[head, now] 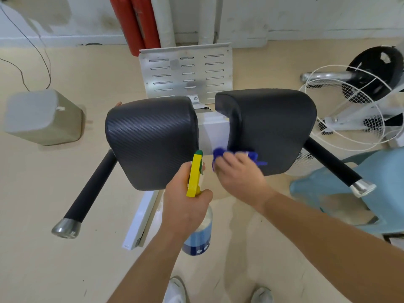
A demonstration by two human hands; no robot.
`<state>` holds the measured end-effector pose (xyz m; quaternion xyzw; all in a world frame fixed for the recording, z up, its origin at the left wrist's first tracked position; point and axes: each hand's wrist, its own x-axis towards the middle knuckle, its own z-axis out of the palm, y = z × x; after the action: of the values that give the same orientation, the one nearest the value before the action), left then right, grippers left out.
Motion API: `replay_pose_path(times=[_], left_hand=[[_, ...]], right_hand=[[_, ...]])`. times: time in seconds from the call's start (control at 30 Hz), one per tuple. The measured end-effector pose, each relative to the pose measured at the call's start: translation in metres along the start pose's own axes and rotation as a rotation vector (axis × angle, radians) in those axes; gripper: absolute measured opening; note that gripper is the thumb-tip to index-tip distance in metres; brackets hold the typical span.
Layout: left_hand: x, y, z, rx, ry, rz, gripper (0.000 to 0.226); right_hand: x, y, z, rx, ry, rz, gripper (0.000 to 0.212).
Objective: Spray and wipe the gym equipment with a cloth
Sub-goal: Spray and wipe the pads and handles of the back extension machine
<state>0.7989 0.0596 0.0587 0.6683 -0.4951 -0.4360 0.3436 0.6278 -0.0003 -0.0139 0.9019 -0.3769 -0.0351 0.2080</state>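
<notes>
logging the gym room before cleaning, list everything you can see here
pads: 2, black, side by side on the white frame
handles: 2, black with chrome ends, out left and right
footplate: 1, silver, slotted, behind the pads
spray bottle: 1, yellow-green head, blue-white body, centre foreground
cloth: 1, blue, on the right pad's near edge
cylinders: 2, red, at the back wall
box: 1, grey-beige, floor left
fan guard: 1, white wire, right
weight plate: 1, black, far right
plastic seat: 1, pale blue, lower right
shoes: 2, white, bottom edge
left grip: 1, holding the spray bottle
right grip: 1, holding the cloth on that pad
</notes>
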Motion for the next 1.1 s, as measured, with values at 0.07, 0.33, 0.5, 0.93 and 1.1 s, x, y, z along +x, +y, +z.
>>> replay_pose_path(times=[0.07, 0.33, 0.5, 0.93, 1.1], left_hand=[[0.0, 0.0, -0.001, -0.003, -0.005, 0.001, 0.049], [-0.008, 0.001, -0.007, -0.004, 0.0, -0.009, 0.046], [-0.011, 0.0, 0.0, 0.005, 0.009, -0.008, 0.046], [-0.032, -0.006, 0.063, 0.004, -0.048, -0.058, 0.045], [-0.041, -0.005, 0.093, -0.008, -0.066, -0.072, 0.046]], right_hand=[[-0.018, -0.016, 0.01, -0.022, -0.255, -0.1, 0.034], [0.031, 0.069, -0.074, -0.018, 0.161, 0.222, 0.026], [0.027, 0.031, -0.041, 0.02, 0.114, 0.162, 0.024], [-0.122, 0.017, -0.016, 1.047, 0.313, 1.403, 0.042], [-0.095, 0.036, 0.001, 1.221, 0.628, 1.694, 0.036]])
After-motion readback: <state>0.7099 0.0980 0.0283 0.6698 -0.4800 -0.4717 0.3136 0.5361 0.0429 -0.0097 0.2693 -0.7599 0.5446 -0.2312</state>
